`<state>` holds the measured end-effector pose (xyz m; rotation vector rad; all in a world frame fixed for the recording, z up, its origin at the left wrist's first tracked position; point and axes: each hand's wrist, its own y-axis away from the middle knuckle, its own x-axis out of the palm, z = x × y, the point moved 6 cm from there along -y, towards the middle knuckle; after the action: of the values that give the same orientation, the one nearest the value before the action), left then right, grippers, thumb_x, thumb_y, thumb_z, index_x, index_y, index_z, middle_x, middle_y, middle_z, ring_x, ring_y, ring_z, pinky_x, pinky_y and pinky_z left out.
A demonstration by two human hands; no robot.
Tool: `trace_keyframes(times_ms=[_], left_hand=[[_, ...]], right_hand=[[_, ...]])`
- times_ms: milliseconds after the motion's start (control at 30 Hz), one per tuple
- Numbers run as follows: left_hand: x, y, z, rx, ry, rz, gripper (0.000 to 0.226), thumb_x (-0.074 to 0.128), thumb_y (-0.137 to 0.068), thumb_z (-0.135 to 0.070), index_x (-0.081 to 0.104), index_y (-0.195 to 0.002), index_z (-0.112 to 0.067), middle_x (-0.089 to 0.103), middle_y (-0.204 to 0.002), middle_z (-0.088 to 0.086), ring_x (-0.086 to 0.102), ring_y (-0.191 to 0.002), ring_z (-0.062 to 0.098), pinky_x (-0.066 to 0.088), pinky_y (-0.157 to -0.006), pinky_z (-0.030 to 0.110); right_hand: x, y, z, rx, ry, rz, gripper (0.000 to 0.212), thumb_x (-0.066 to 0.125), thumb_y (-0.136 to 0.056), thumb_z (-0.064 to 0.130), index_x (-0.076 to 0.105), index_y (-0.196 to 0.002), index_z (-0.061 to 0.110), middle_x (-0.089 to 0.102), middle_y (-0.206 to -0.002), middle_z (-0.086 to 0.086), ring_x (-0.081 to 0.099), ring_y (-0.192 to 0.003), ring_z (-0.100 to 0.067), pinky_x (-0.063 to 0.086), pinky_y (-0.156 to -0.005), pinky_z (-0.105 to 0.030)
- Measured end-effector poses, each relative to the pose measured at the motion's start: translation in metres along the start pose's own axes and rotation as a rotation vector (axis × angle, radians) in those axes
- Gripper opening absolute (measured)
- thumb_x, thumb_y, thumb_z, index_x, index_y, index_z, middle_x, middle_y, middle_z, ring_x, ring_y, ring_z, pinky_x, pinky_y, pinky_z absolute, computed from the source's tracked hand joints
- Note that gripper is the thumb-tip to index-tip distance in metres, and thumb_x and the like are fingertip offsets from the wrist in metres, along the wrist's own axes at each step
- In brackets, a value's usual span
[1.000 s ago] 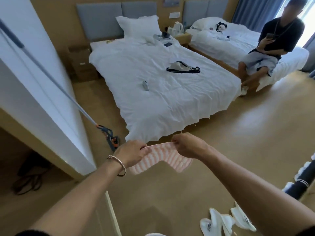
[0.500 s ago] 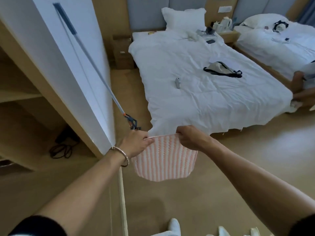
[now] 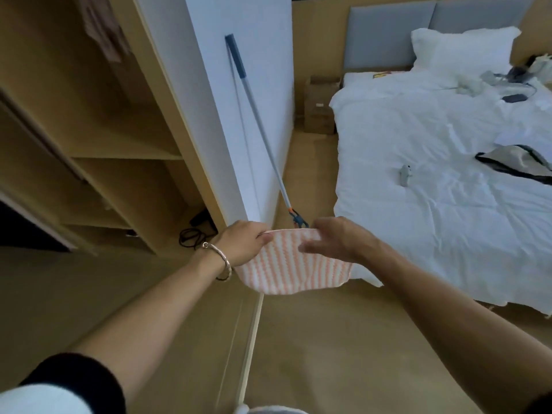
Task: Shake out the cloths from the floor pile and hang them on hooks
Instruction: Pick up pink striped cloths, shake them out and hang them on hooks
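**Q:** Left hand [image 3: 243,243]: state and contact?
**A:** Fingers curled, pinching the upper left corner of the striped cloth [image 3: 294,268]. A bracelet [image 3: 223,260] circles the wrist.

**Q:** Right hand [image 3: 340,239]?
**A:** At the cloth's upper right corner, with fingers reaching across its front face. Blur hides whether they pinch it.

**Q:** Cloth relative to the hands?
**A:** The top edge spans between both hands and the rest hangs below them, above the floor [image 3: 328,354]. Beyond the hands a pole [image 3: 260,130] leans on the wall. The bed [image 3: 433,219] lies right of the right hand.
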<state>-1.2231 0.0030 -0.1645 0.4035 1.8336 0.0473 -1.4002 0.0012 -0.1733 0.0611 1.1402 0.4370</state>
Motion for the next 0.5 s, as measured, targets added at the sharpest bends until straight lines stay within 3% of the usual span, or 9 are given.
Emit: trace_keyframes(times_ms=[67,267,333,400,500], left_hand=[[-0.006,0.001,0.011,-0.063,-0.003,-0.030,0.032,0.036,-0.100,-0.032,0.056,-0.089,-0.010,0.058,-0.085,0.004,0.054,-0.075,0.021,0.033,-0.053,0.028],[-0.011,0.016,0.047,-0.140,-0.005,-0.079,0.016,0.034,-0.097,-0.015,0.047,-0.089,-0.012,0.051,-0.072,0.003,0.047,-0.060,0.022,0.026,-0.046,0.030],[-0.014,0.018,0.066,-0.155,-0.011,-0.093,0.022,0.031,-0.100,-0.022,0.046,-0.087,-0.012,0.049,-0.069,0.004,0.047,-0.059,0.024,0.027,-0.048,0.033],[-0.021,0.020,0.088,-0.159,-0.003,-0.101,0.030,0.030,-0.100,-0.033,0.049,-0.086,-0.014,0.052,-0.071,0.004,0.053,-0.066,0.027,0.031,-0.053,0.034],[-0.034,0.021,0.120,-0.174,0.010,-0.079,0.039,0.039,-0.095,-0.049,0.053,-0.080,-0.017,0.054,-0.072,-0.001,0.050,-0.064,0.017,0.033,-0.055,0.032]], right_hand=[[0.006,-0.009,0.011,-0.058,0.062,0.020,0.031,0.060,-0.086,0.050,0.058,-0.089,0.019,0.059,-0.084,0.003,0.056,-0.076,-0.016,0.048,-0.069,-0.035],[0.007,-0.039,0.051,-0.222,0.127,0.041,0.031,0.047,-0.097,0.037,0.062,-0.085,0.014,0.053,-0.069,0.008,0.051,-0.065,-0.009,0.038,-0.059,-0.023],[0.010,-0.053,0.067,-0.251,0.158,0.030,0.031,0.047,-0.097,0.039,0.060,-0.081,0.015,0.054,-0.069,0.008,0.052,-0.063,-0.009,0.039,-0.058,-0.023],[0.016,-0.072,0.080,-0.250,0.158,0.039,0.036,0.047,-0.095,0.043,0.066,-0.088,0.014,0.066,-0.080,0.003,0.062,-0.073,-0.014,0.052,-0.069,-0.030],[0.024,-0.100,0.110,-0.266,0.173,0.085,0.039,0.045,-0.096,0.046,0.070,-0.101,0.015,0.071,-0.096,-0.002,0.067,-0.082,-0.019,0.057,-0.080,-0.041]])
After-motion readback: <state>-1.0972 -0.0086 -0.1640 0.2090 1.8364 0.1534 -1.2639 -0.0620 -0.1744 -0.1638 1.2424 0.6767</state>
